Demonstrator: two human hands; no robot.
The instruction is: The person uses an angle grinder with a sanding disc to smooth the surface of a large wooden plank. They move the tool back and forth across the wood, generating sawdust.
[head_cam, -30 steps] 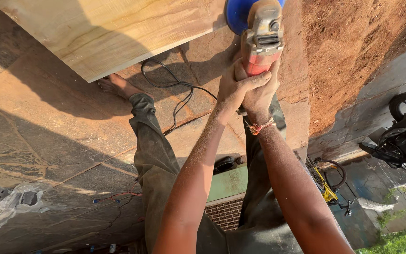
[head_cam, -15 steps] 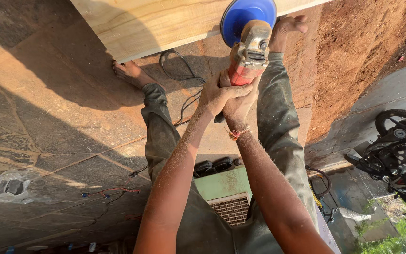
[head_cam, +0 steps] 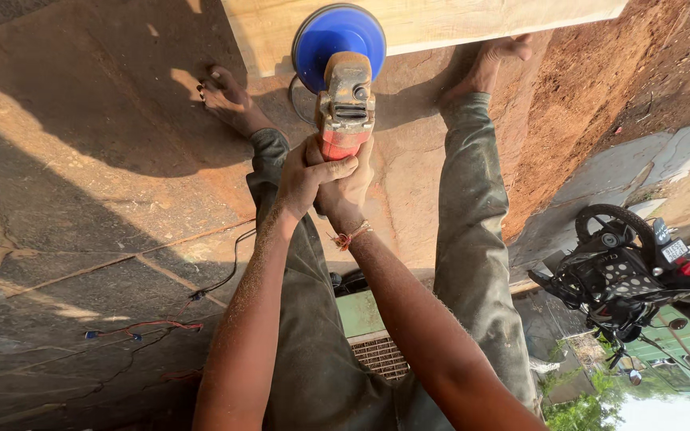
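Both hands, left hand (head_cam: 303, 177), right hand (head_cam: 346, 187), gripping sander (head_cam: 345, 108), blue disc (head_cam: 337, 36) now lower on plank (head_cam: 457, 20)

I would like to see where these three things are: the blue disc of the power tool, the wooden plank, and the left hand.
blue disc (head_cam: 337, 36): head view, on the flat round face.
wooden plank (head_cam: 473, 22): head view, on its pale broad side.
left hand (head_cam: 303, 177): head view, on the back of the hand.

Sander (head_cam: 343, 80) further along plank (head_cam: 441, 24)
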